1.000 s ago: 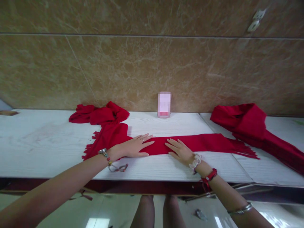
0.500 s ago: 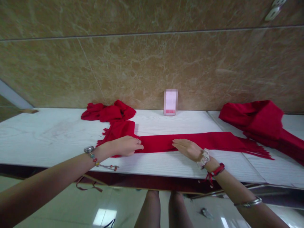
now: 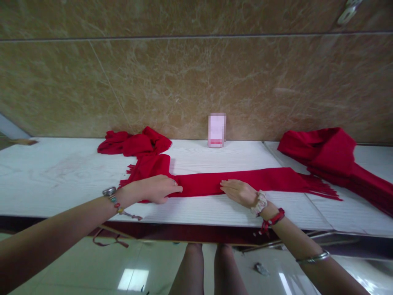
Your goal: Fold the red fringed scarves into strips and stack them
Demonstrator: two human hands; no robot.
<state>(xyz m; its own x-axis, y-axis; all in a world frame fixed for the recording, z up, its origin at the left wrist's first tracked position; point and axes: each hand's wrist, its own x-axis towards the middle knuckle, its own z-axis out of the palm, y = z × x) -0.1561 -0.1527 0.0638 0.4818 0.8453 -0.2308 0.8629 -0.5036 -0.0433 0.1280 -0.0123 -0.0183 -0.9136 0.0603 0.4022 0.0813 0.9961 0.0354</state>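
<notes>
A red fringed scarf (image 3: 196, 184) lies lengthwise in a folded strip along the white tabletop. My left hand (image 3: 161, 188) is closed on the strip near its left end, its fingers curled and partly hidden from above. Toward the middle of the strip, my right hand (image 3: 239, 191) rests with its fingers stretched out over the cloth's near edge. Loose fringe spreads from the right end of the scarf. By my left forearm, red cloth with fringe lies folded over and reaches back to a crumpled red heap (image 3: 135, 143).
Another red scarf (image 3: 325, 151) lies loosely bunched at the right. A phone (image 3: 217, 130), its screen blurred, leans on the marbled wall behind the white tabletop (image 3: 61, 176). A wall socket (image 3: 348, 12) shows at the upper right. The table's front edge runs just before my knees.
The whole view has shifted slightly, so the table and scarves appear a little further left. Both hands stay at nearly the same places on the scarf.
</notes>
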